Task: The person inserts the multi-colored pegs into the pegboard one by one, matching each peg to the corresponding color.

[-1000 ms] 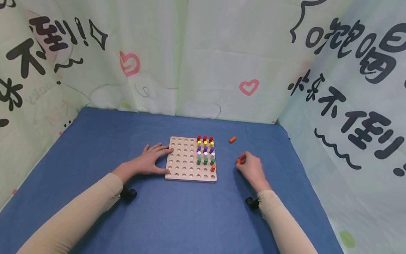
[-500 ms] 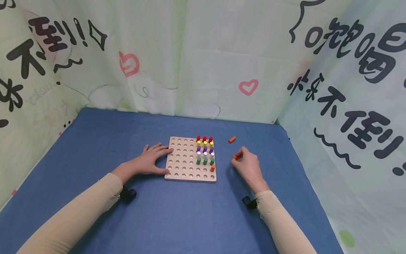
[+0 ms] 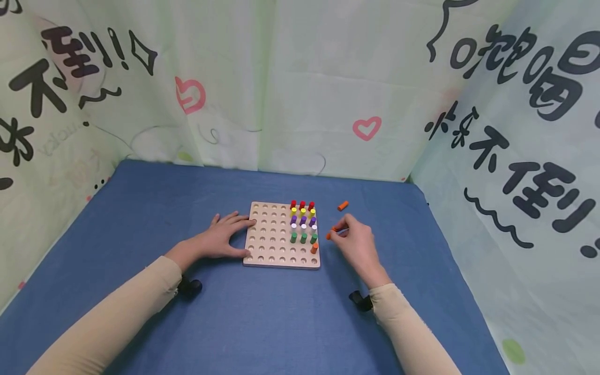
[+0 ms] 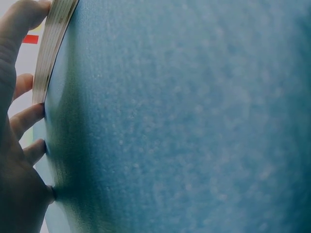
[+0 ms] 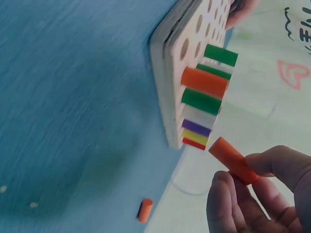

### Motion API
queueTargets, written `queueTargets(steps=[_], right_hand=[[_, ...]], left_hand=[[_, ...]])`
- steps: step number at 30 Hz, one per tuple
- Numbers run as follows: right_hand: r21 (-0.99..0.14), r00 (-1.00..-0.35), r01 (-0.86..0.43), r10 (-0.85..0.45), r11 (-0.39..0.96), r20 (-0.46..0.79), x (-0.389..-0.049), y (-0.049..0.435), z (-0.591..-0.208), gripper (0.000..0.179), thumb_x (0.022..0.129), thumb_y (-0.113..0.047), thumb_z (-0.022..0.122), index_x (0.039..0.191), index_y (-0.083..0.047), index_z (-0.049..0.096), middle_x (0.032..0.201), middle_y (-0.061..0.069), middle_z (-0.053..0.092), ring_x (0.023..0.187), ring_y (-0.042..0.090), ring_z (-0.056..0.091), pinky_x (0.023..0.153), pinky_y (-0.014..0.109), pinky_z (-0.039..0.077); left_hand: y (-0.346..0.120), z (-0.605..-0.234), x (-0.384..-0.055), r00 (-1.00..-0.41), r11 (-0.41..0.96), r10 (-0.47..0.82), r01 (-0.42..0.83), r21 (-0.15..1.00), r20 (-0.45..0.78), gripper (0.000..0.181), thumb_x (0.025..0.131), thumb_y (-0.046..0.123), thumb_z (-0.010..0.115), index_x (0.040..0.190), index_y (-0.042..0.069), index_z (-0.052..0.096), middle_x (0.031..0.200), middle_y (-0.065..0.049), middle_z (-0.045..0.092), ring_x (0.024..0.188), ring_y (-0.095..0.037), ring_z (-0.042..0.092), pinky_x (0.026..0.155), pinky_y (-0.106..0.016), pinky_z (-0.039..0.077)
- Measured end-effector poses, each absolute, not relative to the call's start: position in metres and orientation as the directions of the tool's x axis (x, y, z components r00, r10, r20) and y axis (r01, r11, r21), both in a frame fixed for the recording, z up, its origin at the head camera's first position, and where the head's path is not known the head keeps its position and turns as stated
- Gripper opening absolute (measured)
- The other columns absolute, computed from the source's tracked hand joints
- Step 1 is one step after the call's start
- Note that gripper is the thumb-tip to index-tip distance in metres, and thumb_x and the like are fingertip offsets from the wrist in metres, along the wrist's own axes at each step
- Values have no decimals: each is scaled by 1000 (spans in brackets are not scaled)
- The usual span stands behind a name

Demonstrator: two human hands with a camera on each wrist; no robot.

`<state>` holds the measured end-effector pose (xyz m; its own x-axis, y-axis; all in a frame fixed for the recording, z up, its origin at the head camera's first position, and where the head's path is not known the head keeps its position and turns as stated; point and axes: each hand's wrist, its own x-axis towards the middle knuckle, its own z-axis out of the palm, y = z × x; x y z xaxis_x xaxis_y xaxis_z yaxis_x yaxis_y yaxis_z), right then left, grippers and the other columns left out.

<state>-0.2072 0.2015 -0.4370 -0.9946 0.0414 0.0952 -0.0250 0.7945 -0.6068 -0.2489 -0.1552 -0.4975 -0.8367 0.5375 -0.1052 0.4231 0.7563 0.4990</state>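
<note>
A pale wooden pegboard (image 3: 272, 234) lies on the blue cloth, with rows of round holes. Its right-hand columns hold upright red, yellow, purple, white and green pegs, plus one orange peg (image 3: 314, 249) near the front right corner. At the board's left edge rests my left hand (image 3: 213, 240), thumb and fingers spread and touching the wood. Just right of the board, my right hand (image 3: 358, 245) pinches another orange peg (image 5: 233, 159) between thumb and fingers. In the right wrist view this peg is tilted and apart from the board.
One loose orange peg (image 3: 343, 205) lies on the blue cloth (image 3: 281, 323) beyond the right hand. Pale curtains (image 3: 309, 104) printed with dark characters and pink hearts hang behind and at both sides.
My right hand has moved left with the pinched orange peg, from well right of the pegboard to close beside it. The left hand keeps its place on the board's edge.
</note>
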Motion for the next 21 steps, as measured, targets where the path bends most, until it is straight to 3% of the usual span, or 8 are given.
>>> queueTargets(steps=[8, 16, 21], right_hand=[[-631, -991, -93, -7, 770, 137, -202, 188, -437, 8, 95, -18, 76, 97, -14, 70, 94, 5, 76, 81, 19, 69, 66, 34, 55], [-642, -990, -124, -47, 756, 136, -198, 176, -441, 9, 95, -21, 78, 93, -17, 70, 90, 2, 74, 58, 18, 53, 50, 29, 39], [-631, -993, -106, -54, 768, 101, -197, 170, -445, 8, 94, -22, 79, 92, -18, 72, 92, 1, 74, 57, 15, 52, 50, 29, 40]], left_hand=[[-155, -499, -249, -835, 752, 541, 430, 499, -97, 90, 87, 62, 74, 161, 22, 41, 167, -14, 35, 158, -44, 16, 118, -77, 2], [-155, -499, -248, -839, 754, 535, 423, 502, -96, 90, 87, 60, 75, 160, 22, 41, 167, -12, 35, 159, -42, 16, 119, -76, 1], [-155, -498, -247, -840, 753, 535, 424, 504, -93, 89, 87, 60, 75, 160, 22, 42, 167, -12, 36, 158, -43, 16, 119, -76, 1]])
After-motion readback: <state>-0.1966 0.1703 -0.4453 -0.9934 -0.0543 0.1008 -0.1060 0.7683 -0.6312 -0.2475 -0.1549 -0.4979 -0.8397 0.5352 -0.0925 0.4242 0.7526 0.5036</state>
